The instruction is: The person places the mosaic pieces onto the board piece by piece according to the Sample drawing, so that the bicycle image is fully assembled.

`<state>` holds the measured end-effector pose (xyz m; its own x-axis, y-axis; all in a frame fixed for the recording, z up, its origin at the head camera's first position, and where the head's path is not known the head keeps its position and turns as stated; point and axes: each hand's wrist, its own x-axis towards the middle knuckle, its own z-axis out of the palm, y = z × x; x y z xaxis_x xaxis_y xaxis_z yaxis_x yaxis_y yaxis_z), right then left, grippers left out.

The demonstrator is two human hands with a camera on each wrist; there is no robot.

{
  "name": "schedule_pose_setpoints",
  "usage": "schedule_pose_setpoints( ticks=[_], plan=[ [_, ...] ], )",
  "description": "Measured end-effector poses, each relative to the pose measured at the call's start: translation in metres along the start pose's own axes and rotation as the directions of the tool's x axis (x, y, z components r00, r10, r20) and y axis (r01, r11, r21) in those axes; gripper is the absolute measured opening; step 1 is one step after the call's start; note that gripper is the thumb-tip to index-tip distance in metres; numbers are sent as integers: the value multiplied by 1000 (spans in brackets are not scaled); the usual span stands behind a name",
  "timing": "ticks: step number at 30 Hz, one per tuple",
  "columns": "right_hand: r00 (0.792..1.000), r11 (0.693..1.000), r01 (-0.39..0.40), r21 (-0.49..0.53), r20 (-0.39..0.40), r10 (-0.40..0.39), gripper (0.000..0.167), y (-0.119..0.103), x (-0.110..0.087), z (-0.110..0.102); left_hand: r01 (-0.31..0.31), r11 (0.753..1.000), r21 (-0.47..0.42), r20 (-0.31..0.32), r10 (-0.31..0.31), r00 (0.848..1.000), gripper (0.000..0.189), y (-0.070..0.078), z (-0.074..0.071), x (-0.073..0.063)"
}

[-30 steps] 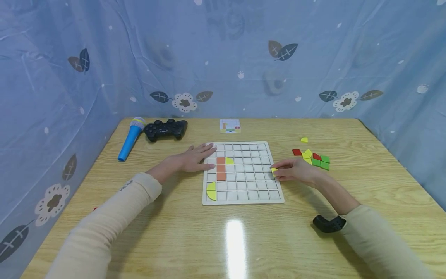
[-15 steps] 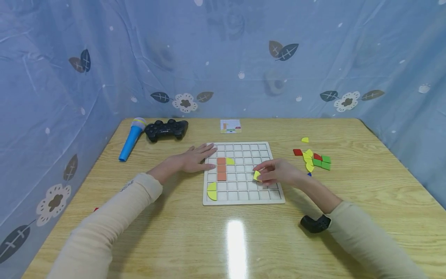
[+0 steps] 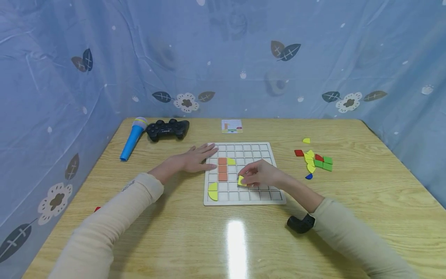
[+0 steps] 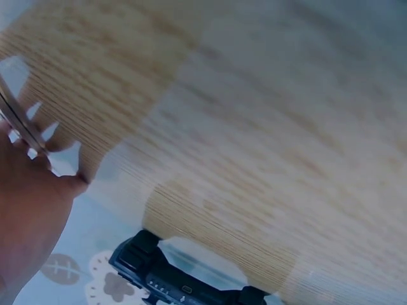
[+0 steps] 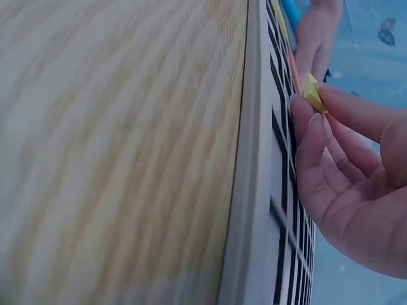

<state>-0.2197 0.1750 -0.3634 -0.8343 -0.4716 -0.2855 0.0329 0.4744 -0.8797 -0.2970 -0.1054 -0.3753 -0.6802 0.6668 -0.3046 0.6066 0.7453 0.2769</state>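
A white grid board [image 3: 263, 202] lies on the table, with orange square tiles [image 3: 222, 169] in a column, a yellow quarter-round tile [image 3: 231, 161] beside the top one, and two yellow quarter-round tiles [image 3: 213, 191] at its near left corner. My left hand [image 3: 196, 159] rests with spread fingers on the board's left edge. Over the board's middle, my right hand [image 3: 261, 174] pinches a yellow tile [image 3: 241, 181] between thumb and fingers. The right wrist view shows that same yellow tile [image 5: 312, 93] tilted at the fingertips; fingers partly hide its outline.
Right of the board lie loose yellow tiles [image 3: 308, 159], green tiles [image 3: 327, 163], red tiles [image 3: 299, 153] and a blue tile [image 3: 309, 176]. A pattern card [image 3: 231, 126] is behind the board. A game controller [image 3: 168, 130] and a blue toy microphone [image 3: 133, 139] stand back left.
My right hand has carried the yellow tile leftward from the board's right edge to over its middle, uncovering the blue tile. My left hand has stayed on the board's left edge.
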Motion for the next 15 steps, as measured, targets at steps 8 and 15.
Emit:
schedule_pose_setpoints(
  ticks=[8,15],
  plan=[
    [999,999,26,-39,22,-26,18,-13,9,21,10,1000,-10,5,-10,1000,75,2,-2,-1],
    [999,992,40,-118,-9,-42,15,-22,17,34,15,1000,-4,3,-15,1000,76,2,-1,0]
  ],
)
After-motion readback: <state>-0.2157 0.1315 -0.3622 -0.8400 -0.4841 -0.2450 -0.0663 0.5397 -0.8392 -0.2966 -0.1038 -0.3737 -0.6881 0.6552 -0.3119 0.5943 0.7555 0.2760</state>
